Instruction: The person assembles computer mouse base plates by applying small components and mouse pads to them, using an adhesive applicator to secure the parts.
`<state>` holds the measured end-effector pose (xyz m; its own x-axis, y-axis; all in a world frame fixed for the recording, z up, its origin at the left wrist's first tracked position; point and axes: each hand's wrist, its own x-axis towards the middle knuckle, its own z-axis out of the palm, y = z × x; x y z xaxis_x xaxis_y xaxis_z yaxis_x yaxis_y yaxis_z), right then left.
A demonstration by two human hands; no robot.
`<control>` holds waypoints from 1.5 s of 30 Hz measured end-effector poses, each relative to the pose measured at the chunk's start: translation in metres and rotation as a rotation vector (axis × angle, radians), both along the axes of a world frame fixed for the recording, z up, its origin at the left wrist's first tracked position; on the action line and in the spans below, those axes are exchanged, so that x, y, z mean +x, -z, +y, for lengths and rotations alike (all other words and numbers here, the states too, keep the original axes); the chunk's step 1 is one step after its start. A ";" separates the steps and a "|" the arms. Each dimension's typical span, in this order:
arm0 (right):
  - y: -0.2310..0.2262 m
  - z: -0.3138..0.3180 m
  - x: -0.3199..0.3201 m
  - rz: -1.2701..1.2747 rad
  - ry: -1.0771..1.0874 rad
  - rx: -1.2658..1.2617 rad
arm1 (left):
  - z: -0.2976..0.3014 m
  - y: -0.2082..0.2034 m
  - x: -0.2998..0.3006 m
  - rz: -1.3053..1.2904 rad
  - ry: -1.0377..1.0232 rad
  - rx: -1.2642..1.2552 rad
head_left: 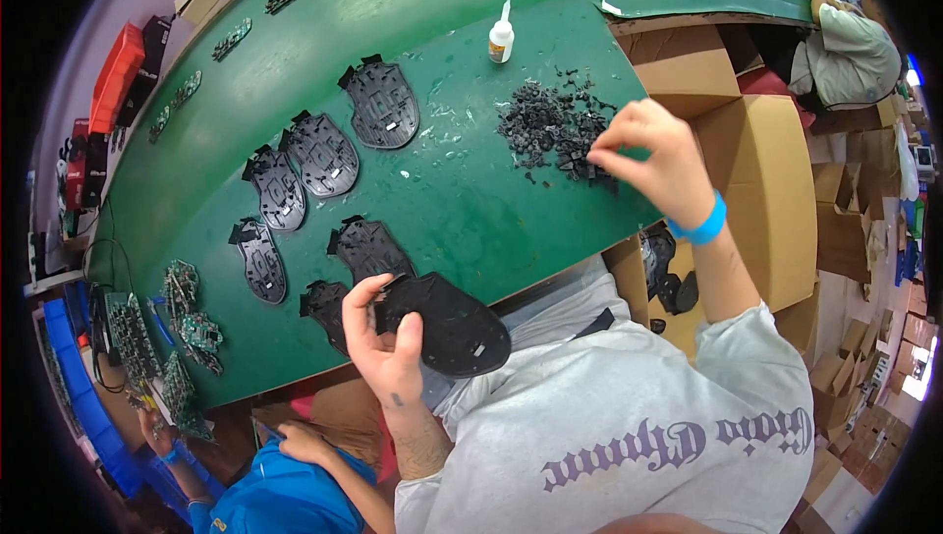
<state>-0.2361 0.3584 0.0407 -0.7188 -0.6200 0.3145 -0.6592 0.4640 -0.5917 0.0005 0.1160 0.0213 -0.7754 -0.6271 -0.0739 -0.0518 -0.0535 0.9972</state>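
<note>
My left hand [388,342] grips a black plastic shell [457,333] near the table's front edge, fingers and thumb around one end. The shell is rounded, with a small pale label near its far end. Over the right edge of a heap of small black plastic parts [540,121], my right hand [653,156] is closed in a pinch. Whatever sits between its fingertips is too small to make out. Two similar black shells lie just beyond my left hand, one a ribbed shell [371,249] and one a partly covered shell [324,310].
Several more black shells [327,156] lie on the green table [452,210]. A white dropper bottle [501,38] stands behind the heap. Circuit boards [187,318] are piled at left, others along the far side. An open cardboard box [756,190] adjoins the table's right edge. A co-worker in blue [285,495] sits left.
</note>
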 end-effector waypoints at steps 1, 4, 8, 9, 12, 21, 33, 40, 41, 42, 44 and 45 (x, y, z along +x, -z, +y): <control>0.006 0.000 0.008 0.010 0.019 0.013 | 0.002 -0.001 -0.003 -0.001 0.037 -0.047; 0.024 -0.002 0.022 0.027 0.040 -0.003 | 0.014 -0.007 -0.013 0.010 0.100 -0.061; 0.026 -0.006 0.034 0.118 0.059 0.015 | 0.018 -0.004 -0.013 0.007 0.154 -0.111; 0.026 -0.006 0.039 0.073 0.038 0.006 | 0.018 -0.005 -0.013 0.006 0.156 -0.111; 0.020 -0.001 0.045 -0.010 0.037 -0.032 | 0.017 -0.004 -0.012 -0.003 0.155 -0.046; 0.025 -0.007 0.038 0.031 0.022 0.026 | 0.010 0.004 -0.012 0.020 0.185 -0.051; 0.018 -0.020 0.029 -0.445 -0.058 -0.132 | 0.012 0.006 -0.024 0.085 0.159 0.076; 0.029 -0.019 0.030 -0.635 -0.092 -0.421 | 0.011 0.003 -0.029 0.109 0.103 0.076; 0.023 -0.018 0.032 -0.737 -0.039 -0.438 | 0.012 0.004 -0.032 0.097 0.103 0.100; 0.020 -0.020 0.035 -0.840 0.015 -0.456 | 0.013 0.003 -0.035 0.103 0.103 0.121; 0.019 -0.025 0.040 -0.883 0.040 -0.437 | 0.015 0.001 -0.041 0.053 0.081 -0.009; 0.017 -0.029 0.042 -0.908 0.040 -0.416 | 0.017 0.002 -0.043 0.079 0.082 -0.033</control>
